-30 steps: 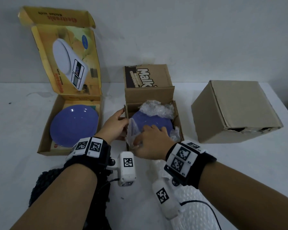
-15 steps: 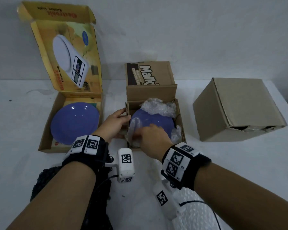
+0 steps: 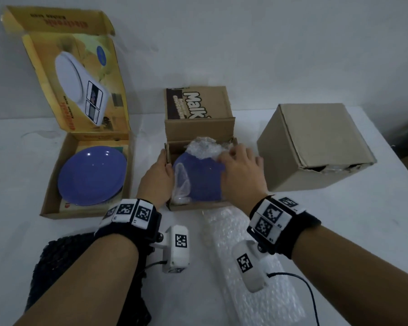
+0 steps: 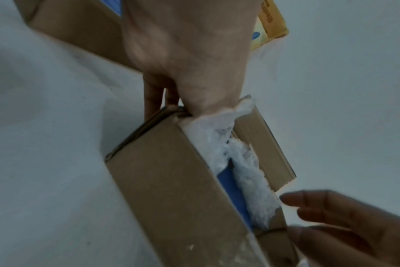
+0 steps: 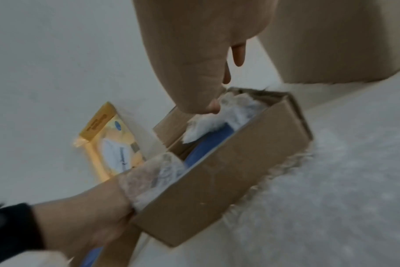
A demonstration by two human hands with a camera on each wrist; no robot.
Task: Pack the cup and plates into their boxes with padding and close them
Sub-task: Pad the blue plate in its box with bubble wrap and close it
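The open brown box [image 3: 198, 206] stands mid-table with a blue plate [image 3: 200, 182] lying in it on bubble wrap [image 3: 205, 148]. The wrap bunches over the plate's far edge and up its left side. My left hand [image 3: 159, 177] grips the box's left wall, thumb inside and fingers outside, as the left wrist view shows [image 4: 183, 54]. My right hand [image 3: 242, 168] reaches over the box's right side, its straight fingers touching the wrap at the far right corner [image 5: 206, 126]. A second blue plate [image 3: 92, 175] lies bare in the open yellow box [image 3: 52, 203].
A closed brown carton [image 3: 316, 147] stands to the right, close to my right hand. A sheet of bubble wrap [image 3: 245, 260] lies on the white table in front of the brown box. Dark netted padding [image 3: 57, 267] sits at the near left. The yellow lid stands upright behind.
My right hand has moved from the near left of the plate across to the box's far right corner. My left hand keeps its hold on the left wall.
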